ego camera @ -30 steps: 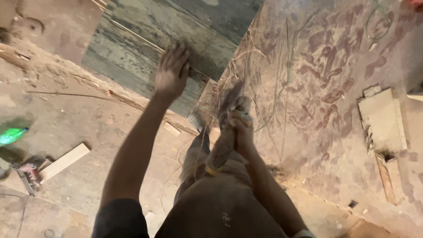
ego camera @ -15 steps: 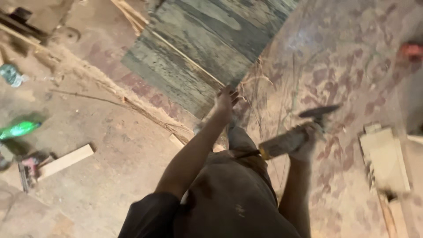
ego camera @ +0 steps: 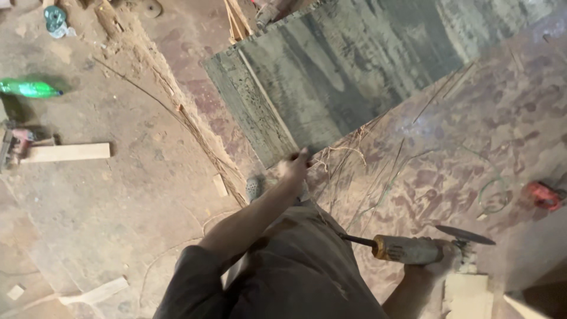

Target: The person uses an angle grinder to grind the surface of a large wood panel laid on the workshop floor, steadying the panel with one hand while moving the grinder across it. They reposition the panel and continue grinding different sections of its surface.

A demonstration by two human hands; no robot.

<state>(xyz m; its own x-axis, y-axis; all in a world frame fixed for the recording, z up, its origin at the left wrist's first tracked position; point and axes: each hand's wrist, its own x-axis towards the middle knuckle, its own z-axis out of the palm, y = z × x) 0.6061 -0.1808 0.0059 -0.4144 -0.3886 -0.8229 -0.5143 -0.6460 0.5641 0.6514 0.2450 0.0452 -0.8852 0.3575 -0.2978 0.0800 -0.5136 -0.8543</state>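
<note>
The near corner of a grey-green weathered plywood sheet (ego camera: 354, 77) is touched by the blurred left hand (ego camera: 293, 166); its grip cannot be told. A dusty angle grinder with a dark disc (ego camera: 425, 247) is clasped in the right hand (ego camera: 440, 266), fingers pressed around its body, above a brown mottled board (ego camera: 472, 142).

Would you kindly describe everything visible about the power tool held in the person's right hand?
The handheld grinder with a dusty yellowish-tan body lies roughly level, gripped in the right hand near its head. A thin, dark, round cutting disc sits at the head end, seen nearly edge-on, above a pale wooden block. A dark cable leaves its rear end towards the person's trousers. It hangs over the reddish-brown mottled board; I cannot tell whether the disc is spinning.
</note>
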